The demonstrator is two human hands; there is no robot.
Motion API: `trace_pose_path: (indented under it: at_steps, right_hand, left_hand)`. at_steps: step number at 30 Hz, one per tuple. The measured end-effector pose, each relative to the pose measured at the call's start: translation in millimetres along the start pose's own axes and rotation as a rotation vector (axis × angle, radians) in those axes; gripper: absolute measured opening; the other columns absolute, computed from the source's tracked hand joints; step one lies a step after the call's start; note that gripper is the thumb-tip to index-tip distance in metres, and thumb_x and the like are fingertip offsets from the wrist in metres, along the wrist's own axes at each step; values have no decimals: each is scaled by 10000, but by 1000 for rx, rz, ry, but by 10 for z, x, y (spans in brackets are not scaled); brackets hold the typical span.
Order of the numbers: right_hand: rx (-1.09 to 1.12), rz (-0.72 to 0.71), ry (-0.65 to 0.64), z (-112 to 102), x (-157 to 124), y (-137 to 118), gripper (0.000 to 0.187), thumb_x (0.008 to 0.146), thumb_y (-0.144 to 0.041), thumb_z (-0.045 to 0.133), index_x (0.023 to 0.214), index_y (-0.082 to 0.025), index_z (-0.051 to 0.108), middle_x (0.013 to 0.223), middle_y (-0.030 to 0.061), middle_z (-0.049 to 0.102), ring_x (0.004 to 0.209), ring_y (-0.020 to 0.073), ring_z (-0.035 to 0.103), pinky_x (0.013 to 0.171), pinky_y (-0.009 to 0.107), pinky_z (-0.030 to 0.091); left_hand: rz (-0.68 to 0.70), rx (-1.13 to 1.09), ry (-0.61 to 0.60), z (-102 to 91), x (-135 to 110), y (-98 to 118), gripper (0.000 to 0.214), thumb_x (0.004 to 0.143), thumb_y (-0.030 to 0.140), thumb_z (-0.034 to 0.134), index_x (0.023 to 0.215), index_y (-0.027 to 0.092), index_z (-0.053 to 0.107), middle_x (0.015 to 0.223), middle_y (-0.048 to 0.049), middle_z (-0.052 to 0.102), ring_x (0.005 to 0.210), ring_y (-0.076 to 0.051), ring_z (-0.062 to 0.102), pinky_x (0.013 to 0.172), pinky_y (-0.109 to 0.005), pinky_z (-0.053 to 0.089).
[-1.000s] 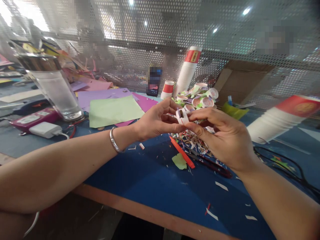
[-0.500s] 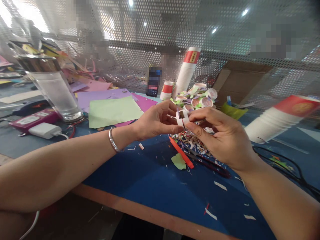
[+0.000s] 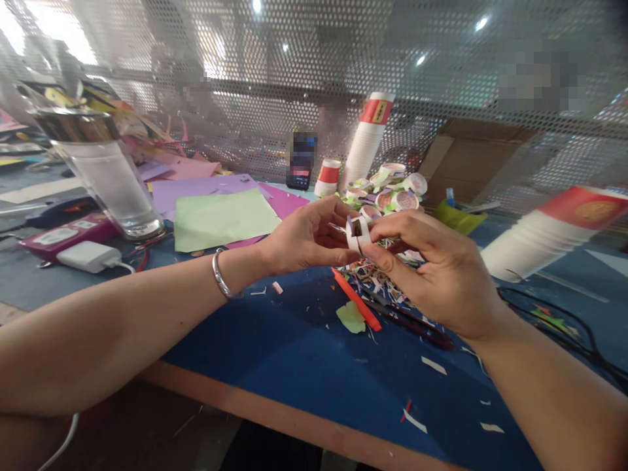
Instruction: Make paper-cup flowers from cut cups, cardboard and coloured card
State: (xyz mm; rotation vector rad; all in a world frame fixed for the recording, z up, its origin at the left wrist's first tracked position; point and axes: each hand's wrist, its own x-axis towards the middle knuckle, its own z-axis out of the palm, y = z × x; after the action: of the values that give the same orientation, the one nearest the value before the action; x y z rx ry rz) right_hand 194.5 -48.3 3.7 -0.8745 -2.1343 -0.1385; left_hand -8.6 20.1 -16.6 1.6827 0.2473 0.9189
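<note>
A small white paper ring (image 3: 358, 242), seemingly the cut base of a paper cup, is held up above the table between both hands. My left hand (image 3: 309, 239) grips its left side with thumb below and fingers behind. At the other side, my right hand (image 3: 439, 275) pinches the rim between thumb and index finger. A bit of purple shows at the ring's top left. Behind the hands lies a heap of similar cut cup bases (image 3: 405, 199) with green and purple paper bits. Paper shreds (image 3: 380, 278) spread beneath the hands.
An orange-red stick-shaped tool (image 3: 357, 301), dark-handled scissors (image 3: 417, 324) and a green scrap (image 3: 350, 317) lie in front. Coloured sheets (image 3: 223, 219) and a glass water bottle (image 3: 115, 183) are leftward. Stacked paper cups (image 3: 554, 232) lean at right; a phone (image 3: 301, 160) stands behind.
The paper ring has turned slightly in my fingers, so its opening shows a little differently. Both hands stay in nearly the same place.
</note>
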Motion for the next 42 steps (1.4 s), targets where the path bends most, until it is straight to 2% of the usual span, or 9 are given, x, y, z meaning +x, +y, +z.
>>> trace_pose_path:
  at_steps: [8,13,20,25,34,38,42]
  right_hand:
    - [-30,-3,-13,-5,1,-22,72,968,-205,613,959,-273,594,967,56,678,896,225,666,765,387,521]
    - [-47,-19,-16,9,1,1,50,963,-215,628,945,-255,604,944,65,684,879,231,664,756,384,512]
    - [-49,-47,-25,24,0,8,41,973,-228,627,949,-256,608,905,59,689,832,233,667,770,421,513]
    - [-26,-13,-73,35,-16,24,62,965,-205,629,1004,-251,640,914,63,683,862,237,663,756,412,522]
    - [-9,6,-77,42,-30,35,67,971,-241,637,1026,-250,674,953,58,706,867,219,670,749,370,526]
    - [-25,24,-90,48,-25,43,60,970,-256,647,1012,-230,681,884,43,687,802,198,651,706,346,503]
    - [22,56,-125,55,-26,47,120,965,-279,659,1070,-224,676,941,49,695,828,200,684,735,357,541]
  left_hand:
    - [-26,76,47,35,-8,55,414,720,158,830,1013,184,539,909,2,675,810,-111,702,784,-243,581]
    - [-53,53,39,24,-10,65,408,716,168,842,1009,168,557,906,-7,663,796,-106,679,763,-242,564]
    - [-124,-23,83,52,-24,61,240,834,243,744,985,155,580,873,-27,693,826,-137,701,778,-284,575]
    - [-196,-72,144,101,-14,44,318,784,299,830,898,158,568,764,-14,701,733,-127,694,685,-260,557]
    - [-305,-195,175,105,-22,49,260,786,220,817,863,155,577,766,-15,737,736,-133,720,773,-330,604]
    - [-326,-181,202,96,-7,38,240,800,215,811,856,143,588,738,-13,727,717,-129,717,752,-313,607]
    - [-335,-170,233,62,8,29,219,808,211,804,838,132,602,734,-10,716,706,-123,711,722,-289,599]
